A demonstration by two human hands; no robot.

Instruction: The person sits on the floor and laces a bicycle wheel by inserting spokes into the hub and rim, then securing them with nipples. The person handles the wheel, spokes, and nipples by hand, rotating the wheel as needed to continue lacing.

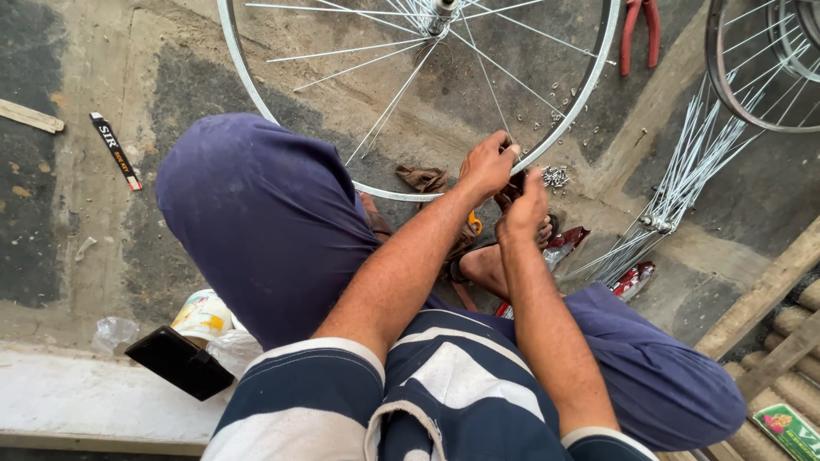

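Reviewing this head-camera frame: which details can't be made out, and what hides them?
- Left hand at the wheel rim: what the fingertips pinch is too small to tell.
- Right hand: its palm side faces away, so any contents are hidden.
- Wheel hub: cut off by the top edge.
- Red-handled pliers: jaws cut off by the top edge.
- Second wheel: mostly outside the frame, top right.
- Small metal parts by the rim: too tiny to identify.

Silver wheel rim (pixel 589 90), navy trousers (pixel 256 213), red pliers (pixel 639 30).
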